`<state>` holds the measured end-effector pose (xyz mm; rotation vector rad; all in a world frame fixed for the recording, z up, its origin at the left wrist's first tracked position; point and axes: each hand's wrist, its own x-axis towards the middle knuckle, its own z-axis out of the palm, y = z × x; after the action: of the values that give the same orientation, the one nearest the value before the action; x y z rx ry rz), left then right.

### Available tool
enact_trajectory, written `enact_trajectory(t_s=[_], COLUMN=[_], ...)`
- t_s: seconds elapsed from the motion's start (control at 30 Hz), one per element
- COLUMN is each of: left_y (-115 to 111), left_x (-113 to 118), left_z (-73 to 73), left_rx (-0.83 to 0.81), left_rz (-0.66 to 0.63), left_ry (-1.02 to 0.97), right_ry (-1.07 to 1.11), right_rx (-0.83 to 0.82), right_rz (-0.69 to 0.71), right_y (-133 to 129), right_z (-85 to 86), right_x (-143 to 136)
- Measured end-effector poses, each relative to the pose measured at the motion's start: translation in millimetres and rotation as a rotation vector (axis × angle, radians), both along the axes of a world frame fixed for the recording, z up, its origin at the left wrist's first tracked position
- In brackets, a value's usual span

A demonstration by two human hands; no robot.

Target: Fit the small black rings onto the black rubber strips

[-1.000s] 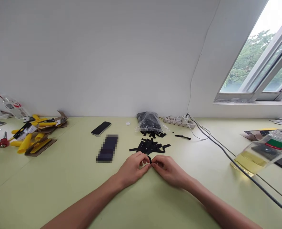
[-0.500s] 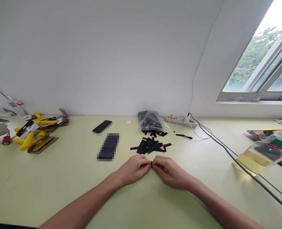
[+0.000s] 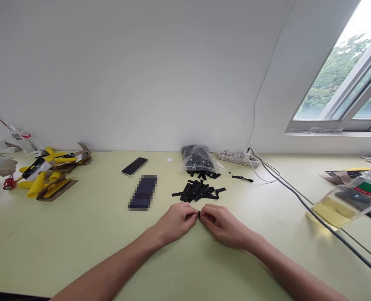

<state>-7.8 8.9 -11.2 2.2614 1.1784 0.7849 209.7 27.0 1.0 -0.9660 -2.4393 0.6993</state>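
Note:
My left hand [image 3: 178, 219] and my right hand [image 3: 221, 223] meet fingertip to fingertip low in the middle of the view. Between them both pinch a small black piece [image 3: 199, 215], mostly hidden by the fingers. Just beyond the fingertips lies a loose pile of black strips [image 3: 198, 191] on the pale green table [image 3: 94, 234]. Behind the pile sits a clear plastic bag [image 3: 198, 159] of dark items, with more black strips at its mouth. One separate black strip [image 3: 242, 178] lies to the right.
A phone [image 3: 135, 166] and a pixelated dark item [image 3: 142, 192] lie left of the pile. Yellow items [image 3: 38, 184] with cardboard are farther left, near another person's gloved hand [image 3: 0, 166]. At right are a power strip [image 3: 237, 158], cables and a bottle of yellowish liquid [image 3: 345, 205].
The other person's gloved hand at the far left shows further into view, beside the red item. My hands have barely moved and still pinch the small black piece.

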Motion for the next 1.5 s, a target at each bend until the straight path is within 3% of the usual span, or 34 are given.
enact_trajectory(t_s=[0.3, 0.5, 0.87, 1.1, 1.27, 1.5], left_y=[-2.6, -3.6, -2.5, -0.1, 0.3, -0.7], left_x=[-3.3, -0.4, 3.1, 4.6, 6.1, 4.4], left_z=[6.7, 2.7, 0.6, 7.3, 5.0, 4.4], left_rx=[-0.035, 0.032, -0.003, -0.023, -0.019, -0.030], left_rz=[0.150, 0.053, 0.156, 0.276, 0.238, 0.226], left_ry=[-0.007, 0.015, 0.065, 0.044, 0.043, 0.039], right_ry=[-0.098, -0.104, -0.084, -0.047, -0.124, -0.004], right_rx=[0.062, 0.062, 0.063, 0.225, 0.286, 0.274], right_rz=[-0.040, -0.015, -0.030, -0.242, -0.337, -0.363], right_y=[6.1, 1.7, 2.3, 34.6, 48.8, 46.4], right_z=[8.8, 5.7, 3.7, -16.4, -32.0, -26.0], right_x=[9.1, 4.5, 4.7, 6.7, 2.1, 4.2])
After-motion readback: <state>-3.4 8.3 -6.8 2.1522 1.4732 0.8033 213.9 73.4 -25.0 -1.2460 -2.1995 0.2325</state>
